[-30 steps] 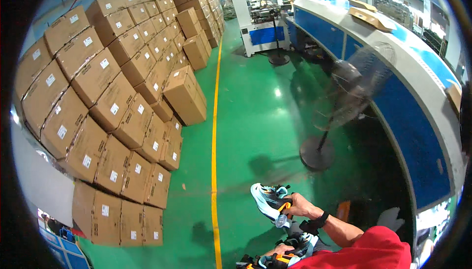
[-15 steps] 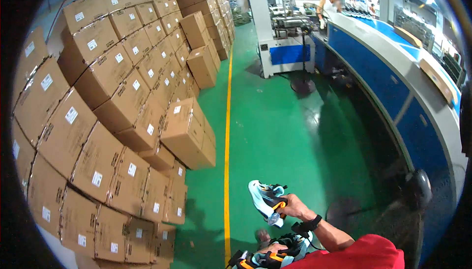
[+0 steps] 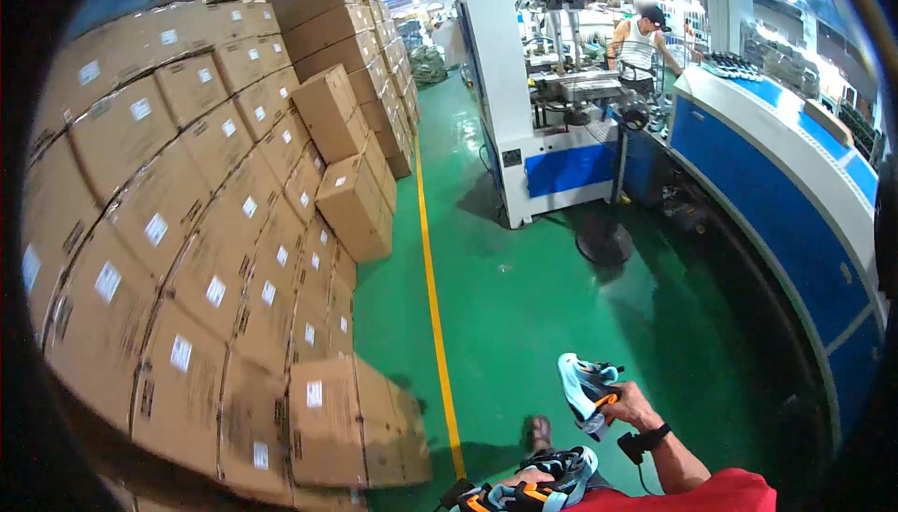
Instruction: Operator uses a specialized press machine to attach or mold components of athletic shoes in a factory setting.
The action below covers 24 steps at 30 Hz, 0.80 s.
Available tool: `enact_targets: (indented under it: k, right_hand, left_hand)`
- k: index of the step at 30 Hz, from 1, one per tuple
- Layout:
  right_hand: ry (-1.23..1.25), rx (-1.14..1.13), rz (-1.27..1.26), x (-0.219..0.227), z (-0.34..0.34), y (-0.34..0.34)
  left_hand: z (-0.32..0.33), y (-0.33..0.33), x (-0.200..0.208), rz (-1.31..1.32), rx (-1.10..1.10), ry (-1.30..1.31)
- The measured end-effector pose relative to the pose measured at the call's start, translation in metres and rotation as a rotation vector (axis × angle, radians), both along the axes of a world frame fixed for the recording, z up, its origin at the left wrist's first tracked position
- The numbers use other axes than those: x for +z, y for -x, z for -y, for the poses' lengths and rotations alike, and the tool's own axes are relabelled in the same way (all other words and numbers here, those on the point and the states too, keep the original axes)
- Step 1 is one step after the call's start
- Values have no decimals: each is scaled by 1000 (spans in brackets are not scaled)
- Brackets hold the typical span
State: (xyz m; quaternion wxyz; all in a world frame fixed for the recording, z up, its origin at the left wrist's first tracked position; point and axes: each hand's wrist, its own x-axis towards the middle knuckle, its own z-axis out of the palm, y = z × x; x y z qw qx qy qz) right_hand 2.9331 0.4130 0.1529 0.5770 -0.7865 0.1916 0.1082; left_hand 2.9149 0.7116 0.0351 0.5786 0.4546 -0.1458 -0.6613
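Hands first: our left hand is buried somewhere under the shoe (image 3: 547,479) hugged at the bottom edge, so we honestly can't tell if those fingers are curled or spread. Our right hand (image 3: 636,406) is easier, fingers wrapped tight around a second shoe (image 3: 585,389), held out in front of us above the floor, sole side turned up toward the camera. A black strap sits on that wrist and a red sleeve (image 3: 711,496) fills the corner.

Scanning across from the left, we've got a huge wall of stacked brown cardboard boxes (image 3: 187,222), each with a small white label, running way back down the hall. One box (image 3: 351,418) sits lower, right by our feet. Next comes the glossy green floor (image 3: 524,297) with a yellow line (image 3: 432,297) painted along it, lights reflecting off the surface. Past that stands a white and blue machine (image 3: 533,91), with a pedestal fan (image 3: 613,194) on a round base just beside it. Farther right, a long blue conveyor housing (image 3: 795,203) curves toward us, and a person (image 3: 641,40) in a white sleeveless top works at its far end.

The held shoe looks pale blue-white on the sole with dark upper and orange bits; the lower one matches, black mesh with orange trim.
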Motion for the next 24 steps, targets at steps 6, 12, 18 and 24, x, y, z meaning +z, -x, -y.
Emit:
enact_targets:
  k: [6, 12, 18, 24]
  right_hand:
    - [300, 49, -15, -66, 12, -302]
    - [108, 280, 79, 3, -54, -618]
    - [54, 418, 147, 25, -84, -919]
    - [142, 236, 106, 32, -67, -1158]
  left_hand:
    - [-1, -326, 26, -370, 52, -210]
    - [-18, -570, 34, -60, 178, -91]
    - [-12, -851, -15, -9, 176, 35]
    - [-12, -1120, 4, 169, 144, 114]
